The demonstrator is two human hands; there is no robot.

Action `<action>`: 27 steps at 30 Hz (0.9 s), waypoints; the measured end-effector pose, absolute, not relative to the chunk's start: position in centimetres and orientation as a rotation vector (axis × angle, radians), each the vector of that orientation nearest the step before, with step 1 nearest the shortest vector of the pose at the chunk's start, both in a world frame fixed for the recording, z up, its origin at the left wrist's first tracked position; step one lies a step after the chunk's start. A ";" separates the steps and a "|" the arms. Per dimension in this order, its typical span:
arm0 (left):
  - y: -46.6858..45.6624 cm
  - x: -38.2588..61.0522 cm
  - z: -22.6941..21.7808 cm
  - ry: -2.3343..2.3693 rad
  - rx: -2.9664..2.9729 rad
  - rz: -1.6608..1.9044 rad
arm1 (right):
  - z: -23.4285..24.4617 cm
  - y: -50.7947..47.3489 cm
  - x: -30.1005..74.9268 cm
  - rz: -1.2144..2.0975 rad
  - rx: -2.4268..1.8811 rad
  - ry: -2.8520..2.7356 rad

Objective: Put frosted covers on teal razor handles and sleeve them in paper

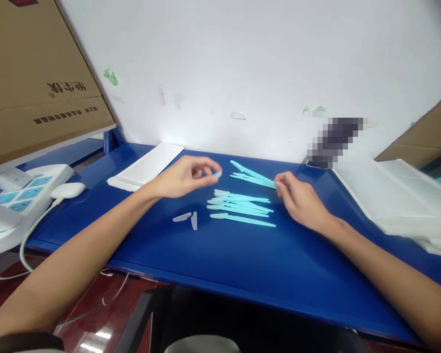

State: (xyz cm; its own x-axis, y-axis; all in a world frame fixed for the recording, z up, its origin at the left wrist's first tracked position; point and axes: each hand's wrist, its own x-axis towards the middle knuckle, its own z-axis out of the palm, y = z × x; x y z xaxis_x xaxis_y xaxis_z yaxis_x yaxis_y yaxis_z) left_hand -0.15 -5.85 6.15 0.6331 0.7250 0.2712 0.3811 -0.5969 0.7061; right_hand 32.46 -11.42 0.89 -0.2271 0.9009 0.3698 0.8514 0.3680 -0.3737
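Observation:
My left hand (pixel 189 176) is raised above the table with a small translucent blade cap (pixel 216 174) pinched between thumb and fingertips. My right hand (pixel 297 198) has its fingers closed on the handle end of a turquoise eyebrow razor (pixel 255 175), whose head points up and to the left. Just under it lie more turquoise razors, partly overlapped. Between my hands, a loose row of several capped eyebrow razors (pixel 242 206) rests on the table, handles to the right. Two loose translucent caps (pixel 183 216) lie below my left hand.
The blue table (pixel 220 264) meets a white wall. A white tray (pixel 147 166) sits behind my left forearm. Translucent trays (pixel 382 196) are stacked at right, near a pixelated dark object (pixel 334 144). Far left are a power strip (pixel 55 171), a white charger (pixel 69 190) with cable and a cardboard box (pixel 40 73).

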 end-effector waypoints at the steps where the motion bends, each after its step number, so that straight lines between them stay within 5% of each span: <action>1: -5.6 0.0 6.0 0.881 2.147 0.917 | 0.9 -11.5 32.4 0.129 -1.487 -2.115; 5: -4.4 0.6 4.4 0.860 1.742 1.231 | 1.0 -11.9 32.0 0.132 -1.447 -2.135; 20: -5.2 2.3 2.2 0.926 1.629 1.192 | 0.9 -11.9 31.9 0.130 -1.443 -2.177; 27: -6.5 2.5 2.3 0.907 2.017 0.903 | 1.0 -12.0 31.9 0.171 -1.409 -2.232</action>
State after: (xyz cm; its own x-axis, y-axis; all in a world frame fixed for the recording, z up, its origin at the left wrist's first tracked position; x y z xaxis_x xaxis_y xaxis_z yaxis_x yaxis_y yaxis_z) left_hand 2.52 -6.47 2.28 0.5034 0.8130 0.2927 0.2963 -0.4806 0.8253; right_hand 31.89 -12.04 0.98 -0.3461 0.8755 0.3373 0.8138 0.4590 -0.3564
